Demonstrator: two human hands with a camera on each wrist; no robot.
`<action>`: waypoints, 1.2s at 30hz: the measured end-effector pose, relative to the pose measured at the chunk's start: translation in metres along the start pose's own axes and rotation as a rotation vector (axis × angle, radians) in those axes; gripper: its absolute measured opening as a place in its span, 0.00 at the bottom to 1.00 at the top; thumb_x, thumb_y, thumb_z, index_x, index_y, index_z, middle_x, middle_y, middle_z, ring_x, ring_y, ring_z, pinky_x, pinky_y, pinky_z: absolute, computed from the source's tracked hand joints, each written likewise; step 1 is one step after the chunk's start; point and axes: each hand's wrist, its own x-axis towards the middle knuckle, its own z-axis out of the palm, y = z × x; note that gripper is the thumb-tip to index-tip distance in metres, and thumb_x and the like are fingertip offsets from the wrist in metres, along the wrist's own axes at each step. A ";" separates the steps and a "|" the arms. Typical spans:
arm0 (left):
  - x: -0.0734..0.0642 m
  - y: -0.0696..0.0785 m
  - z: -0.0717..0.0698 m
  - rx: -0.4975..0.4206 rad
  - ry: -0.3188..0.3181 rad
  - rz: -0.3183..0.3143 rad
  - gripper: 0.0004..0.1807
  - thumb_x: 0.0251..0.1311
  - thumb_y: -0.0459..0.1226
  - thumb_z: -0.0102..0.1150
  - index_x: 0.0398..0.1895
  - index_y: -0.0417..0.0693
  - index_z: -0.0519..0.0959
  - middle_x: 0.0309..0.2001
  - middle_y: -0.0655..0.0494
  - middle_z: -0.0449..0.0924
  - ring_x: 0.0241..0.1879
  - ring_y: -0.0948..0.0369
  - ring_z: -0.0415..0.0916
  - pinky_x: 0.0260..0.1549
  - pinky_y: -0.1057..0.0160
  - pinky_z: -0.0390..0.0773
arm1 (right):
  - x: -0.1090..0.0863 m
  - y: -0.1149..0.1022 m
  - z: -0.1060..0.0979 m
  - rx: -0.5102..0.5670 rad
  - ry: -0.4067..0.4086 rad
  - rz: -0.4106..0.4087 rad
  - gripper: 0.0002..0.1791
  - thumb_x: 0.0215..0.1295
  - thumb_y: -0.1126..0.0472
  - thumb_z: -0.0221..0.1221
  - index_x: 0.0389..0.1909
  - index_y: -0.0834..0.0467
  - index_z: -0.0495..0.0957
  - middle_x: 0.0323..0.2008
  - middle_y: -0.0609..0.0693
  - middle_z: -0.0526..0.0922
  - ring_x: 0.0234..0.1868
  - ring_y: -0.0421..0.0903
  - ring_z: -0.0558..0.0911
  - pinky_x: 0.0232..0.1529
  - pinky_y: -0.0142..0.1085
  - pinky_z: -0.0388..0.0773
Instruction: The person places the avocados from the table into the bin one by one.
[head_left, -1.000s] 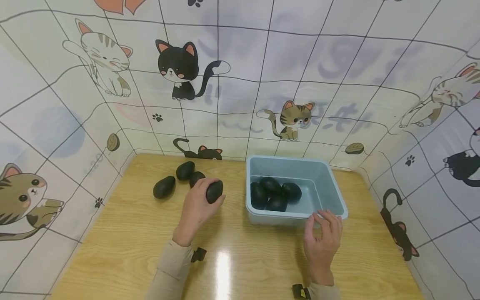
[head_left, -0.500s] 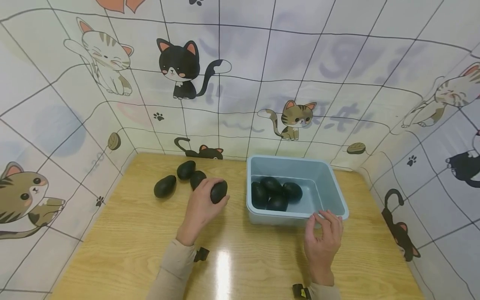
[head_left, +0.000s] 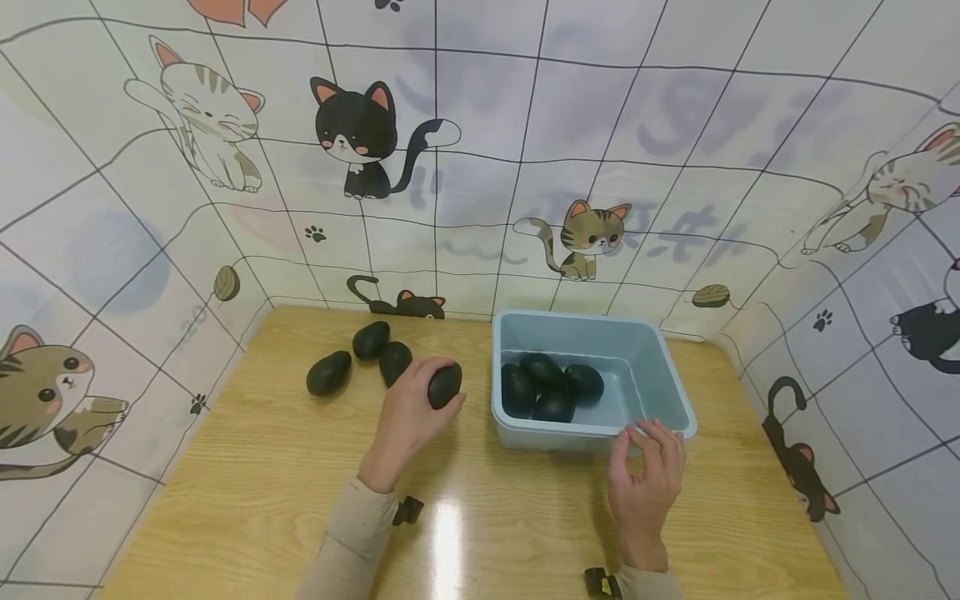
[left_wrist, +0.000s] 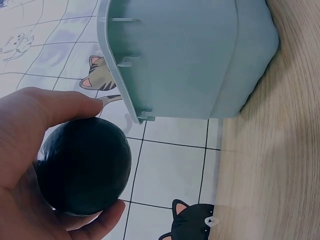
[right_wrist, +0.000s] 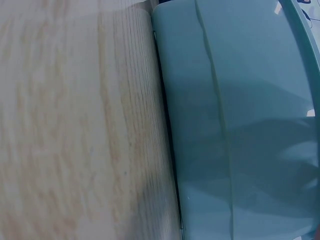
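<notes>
My left hand (head_left: 416, 408) grips a dark avocado (head_left: 445, 385) between thumb and fingers, raised over the table to the left of a light blue plastic bin (head_left: 555, 437). The same avocado (left_wrist: 85, 167) fills my grasp in the left wrist view, with the bin's outer wall (left_wrist: 175, 55) close by. On the bin's front rim, toward its right corner, my right hand (head_left: 648, 483) holds the edge with bent fingers and thumb. Several avocados (head_left: 583, 384) lie inside the bin, grouped at its left. The right wrist view shows only the bin's side (right_wrist: 250, 130) and the tabletop.
Three more avocados, including one at the far left (head_left: 328, 373), lie on the wooden table (head_left: 262, 467) left of my left hand. Close behind the table and bin stands a white wall covering (head_left: 465, 192) printed with cats; it also runs along both sides.
My left hand has shifted slightly right toward the bin with its avocado, uncovering more of an avocado on the table behind it. The right hand and bin stay put.
</notes>
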 end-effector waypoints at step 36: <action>0.006 0.017 0.011 -0.023 -0.008 0.036 0.27 0.59 0.43 0.78 0.62 0.53 0.83 0.59 0.48 0.83 0.57 0.47 0.83 0.54 0.45 0.84 | 0.000 0.000 -0.001 -0.006 -0.036 0.030 0.05 0.58 0.76 0.66 0.35 0.72 0.85 0.44 0.71 0.86 0.55 0.71 0.81 0.71 0.76 0.61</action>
